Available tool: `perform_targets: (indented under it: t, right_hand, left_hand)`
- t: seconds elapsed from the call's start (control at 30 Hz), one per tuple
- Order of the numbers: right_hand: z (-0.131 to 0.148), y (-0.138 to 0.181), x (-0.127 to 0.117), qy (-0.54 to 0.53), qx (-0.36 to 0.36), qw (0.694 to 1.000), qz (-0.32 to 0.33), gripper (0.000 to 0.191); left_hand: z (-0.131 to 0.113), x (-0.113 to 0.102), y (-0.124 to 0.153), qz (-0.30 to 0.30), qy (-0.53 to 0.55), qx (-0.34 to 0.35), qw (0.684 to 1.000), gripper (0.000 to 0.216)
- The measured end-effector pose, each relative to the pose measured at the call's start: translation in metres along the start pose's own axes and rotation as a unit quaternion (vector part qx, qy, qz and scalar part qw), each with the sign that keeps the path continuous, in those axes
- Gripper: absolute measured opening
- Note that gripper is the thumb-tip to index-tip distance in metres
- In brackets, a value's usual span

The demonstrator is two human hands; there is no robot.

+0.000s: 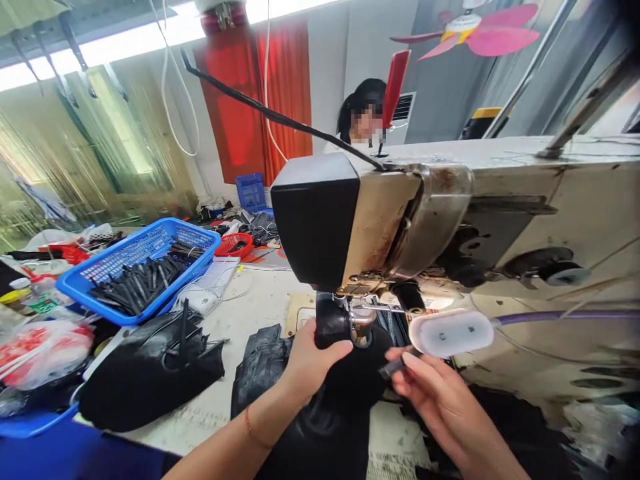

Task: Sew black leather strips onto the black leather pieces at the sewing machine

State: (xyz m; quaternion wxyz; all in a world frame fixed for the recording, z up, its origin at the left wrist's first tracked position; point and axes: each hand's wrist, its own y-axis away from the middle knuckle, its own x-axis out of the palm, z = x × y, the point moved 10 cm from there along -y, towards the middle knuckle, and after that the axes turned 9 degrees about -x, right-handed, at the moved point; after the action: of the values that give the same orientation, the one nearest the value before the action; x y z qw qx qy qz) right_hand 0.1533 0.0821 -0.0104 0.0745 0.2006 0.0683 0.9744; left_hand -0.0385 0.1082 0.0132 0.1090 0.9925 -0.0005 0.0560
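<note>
My left hand grips a black leather-like piece beside the presser foot of a sewing machine. Its thumb lies on top of the piece, and the other fingers are partly hidden. The piece curves up around the machine's narrow work arm, and its lower part hangs toward me. To the right of the foot, my right hand pinches a short black strip between thumb and fingers; this hand is slightly blurred. A small white lamp glows just above it.
Left of the machine lie a stack of black pieces and a larger black piece. A blue basket holds many black strips. Plastic bags crowd the far left. Another person sits behind the machine.
</note>
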Motion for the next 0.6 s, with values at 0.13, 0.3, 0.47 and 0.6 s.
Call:
perform_targets:
  t: [0.13,0.3,0.47,0.6]
  right_hand:
    - [0.005,-0.02,0.027,-0.035,-0.035,0.998,-0.037,0.049]
    - [0.003,-0.029,0.024,-0.014,-0.056,0.997,-0.049,0.052]
    - [0.004,-0.032,0.021,0.028,-0.077,0.996,-0.039,0.051]
    - [0.001,-0.037,0.021,0.066,-0.085,0.994,-0.014,0.043]
  left_hand:
    - [0.0,0.002,0.001,-0.041,0.003,0.018,0.999,0.029]
    - [0.005,0.011,0.003,0.014,0.112,-0.025,0.993,0.031]
    - [0.009,0.011,0.001,0.014,0.132,-0.039,0.99,0.033]
    - [0.012,0.014,0.001,0.027,0.149,-0.053,0.987,0.036]
